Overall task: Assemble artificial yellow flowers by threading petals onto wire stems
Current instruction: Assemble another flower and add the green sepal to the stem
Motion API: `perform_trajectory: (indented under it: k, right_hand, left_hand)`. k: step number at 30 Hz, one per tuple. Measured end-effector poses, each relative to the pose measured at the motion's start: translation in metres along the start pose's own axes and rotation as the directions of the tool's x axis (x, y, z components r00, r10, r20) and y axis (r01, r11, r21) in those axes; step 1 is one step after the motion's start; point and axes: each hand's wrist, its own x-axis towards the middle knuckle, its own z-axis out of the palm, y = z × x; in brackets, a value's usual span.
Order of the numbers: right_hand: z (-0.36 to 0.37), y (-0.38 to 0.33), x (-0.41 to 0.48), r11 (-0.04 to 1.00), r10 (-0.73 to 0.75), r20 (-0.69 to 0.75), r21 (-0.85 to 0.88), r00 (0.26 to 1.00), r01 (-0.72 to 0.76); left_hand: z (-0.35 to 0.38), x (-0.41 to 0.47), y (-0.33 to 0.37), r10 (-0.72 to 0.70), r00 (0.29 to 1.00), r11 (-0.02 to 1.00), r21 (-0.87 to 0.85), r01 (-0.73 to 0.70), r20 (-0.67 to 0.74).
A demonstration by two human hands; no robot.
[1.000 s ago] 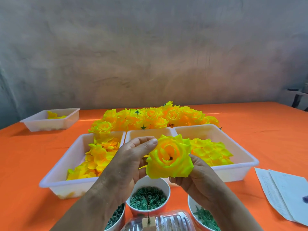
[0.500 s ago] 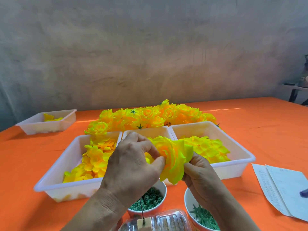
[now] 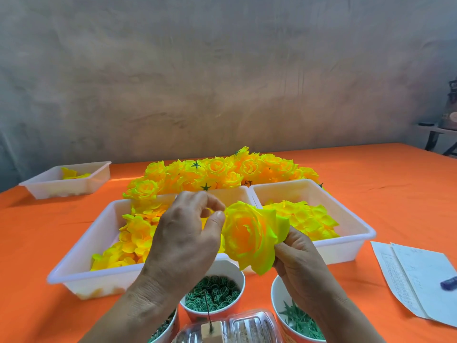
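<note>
Your right hand (image 3: 299, 263) is gripping the yellow flower (image 3: 249, 236) from below and behind, fingers (image 3: 284, 247) curling around its lower right petals and clamping on its base. The flower is hanging above the counter (image 3: 371, 184), between your two hands and over the near edge of the trays, its open face tilting toward the left. Your left hand (image 3: 183, 243) is sitting just beside it with the back of the hand toward the camera. The thumb tip is touching the flower's upper left petal edge, and the forefinger is curling over the thumb with a small gap between them. Whether those fingers are pinching a petal cannot be told. Below the hands, a left tray (image 3: 74, 263) and a right tray (image 3: 356, 219) are holding loose yellow petals, with a narrower middle tray (image 3: 230, 194) between them. A pile of finished flowers (image 3: 222, 172) is lying behind the trays. A far tray (image 3: 64, 186) is sitting well apart at the left. A cup of green rings (image 3: 212, 295) and a cup of green star pieces (image 3: 296, 320) are standing near you. A thin wire (image 3: 206, 305) is standing upright from a small block. Papers (image 3: 415, 280) are lying at the right.
</note>
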Motion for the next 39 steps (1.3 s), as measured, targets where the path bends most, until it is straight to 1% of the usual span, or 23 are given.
perform_trajectory:
  k: [3, 5, 6, 9, 11, 13, 15, 17, 19, 21, 22, 24, 26, 27, 29, 31, 35, 39]
  right_hand:
    - [-0.001, 0.000, 0.000, 1.000, 0.013, 0.003, -0.011, 1.000, -0.013]
    - [0.000, -0.003, -0.001, 0.998, -0.004, 0.043, -0.063, 0.999, 0.006]
    - [0.002, -0.005, -0.002, 0.993, -0.018, 0.073, -0.111, 0.997, 0.026]
    - [0.003, -0.008, -0.002, 0.979, -0.036, 0.112, -0.197, 0.993, 0.058]
    - [0.000, -0.008, -0.001, 0.979, -0.014, 0.114, -0.201, 0.993, 0.037]
    - [-0.002, -0.008, -0.001, 0.978, 0.027, 0.119, -0.211, 0.993, -0.001]
    - [-0.003, -0.009, -0.001, 0.977, 0.064, 0.129, -0.210, 0.990, -0.036]
    - [-0.002, -0.009, 0.000, 0.983, 0.105, 0.156, -0.163, 0.982, -0.079]
    - [-0.001, -0.010, 0.000, 0.988, 0.150, 0.181, -0.063, 0.972, -0.140]
    - [-0.002, -0.009, 0.000, 0.981, 0.181, 0.174, 0.032, 0.968, -0.189]
    - [-0.002, -0.008, 0.000, 0.979, 0.185, 0.167, 0.057, 0.968, -0.197]
    - [-0.001, -0.006, 0.001, 0.977, 0.184, 0.162, 0.076, 0.969, -0.198]
    - [-0.001, -0.006, -0.001, 0.977, 0.176, 0.186, 0.091, 0.967, -0.195]
    - [-0.002, -0.007, -0.002, 0.973, 0.166, 0.213, 0.120, 0.963, -0.195]
    - [-0.005, -0.009, -0.005, 0.961, 0.156, 0.231, 0.190, 0.960, -0.202]
    - [-0.008, -0.010, -0.008, 0.950, 0.177, 0.200, 0.222, 0.964, -0.221]
    - [-0.004, -0.009, -0.007, 0.934, 0.213, 0.184, 0.248, 0.959, -0.255]
    - [0.000, -0.007, -0.007, 0.928, 0.213, 0.192, 0.268, 0.958, -0.260]
  left_hand:
    - [-0.005, 0.003, 0.003, -0.008, 1.000, 0.984, -0.180, 0.012, 0.023]
    - [-0.007, 0.005, 0.006, -0.026, 0.996, 0.973, -0.225, 0.044, 0.081]
    - [-0.008, 0.006, 0.007, -0.040, 0.992, 0.979, -0.196, 0.063, 0.117]
    - [-0.009, 0.010, 0.009, -0.081, 0.975, 0.997, 0.003, 0.082, 0.208]
    - [-0.011, 0.013, 0.009, -0.116, 0.957, 0.993, 0.031, 0.111, 0.265]
    - [-0.013, 0.015, 0.009, -0.153, 0.927, 0.983, -0.041, 0.178, 0.341]
    - [-0.014, 0.015, 0.010, -0.175, 0.898, 0.955, -0.151, 0.254, 0.404]
    - [-0.013, 0.015, 0.009, -0.172, 0.883, 0.918, -0.254, 0.305, 0.437]
    - [-0.012, 0.014, 0.006, -0.154, 0.892, 0.878, -0.355, 0.320, 0.424]
    - [-0.010, 0.013, 0.002, -0.145, 0.930, 0.879, -0.388, 0.278, 0.338]
    - [-0.008, 0.012, 0.001, -0.134, 0.951, 0.901, -0.366, 0.234, 0.277]
    - [-0.004, 0.007, -0.002, -0.059, 0.983, 0.958, -0.269, 0.104, 0.172]
    - [-0.003, 0.004, -0.003, 0.025, 0.992, 0.979, -0.203, 0.000, 0.123]
    - [-0.005, 0.005, -0.004, 0.035, 0.993, 0.976, -0.219, -0.010, 0.109]
    - [-0.012, 0.011, -0.008, -0.026, 0.995, 0.947, -0.315, 0.054, 0.092]
    - [-0.018, 0.021, -0.009, -0.093, 0.989, 0.924, -0.360, 0.127, 0.113]
    - [-0.016, 0.022, -0.007, -0.123, 0.938, 0.896, -0.370, 0.245, 0.323]
    - [-0.007, 0.015, -0.005, -0.132, 0.902, 0.906, -0.319, 0.279, 0.412]
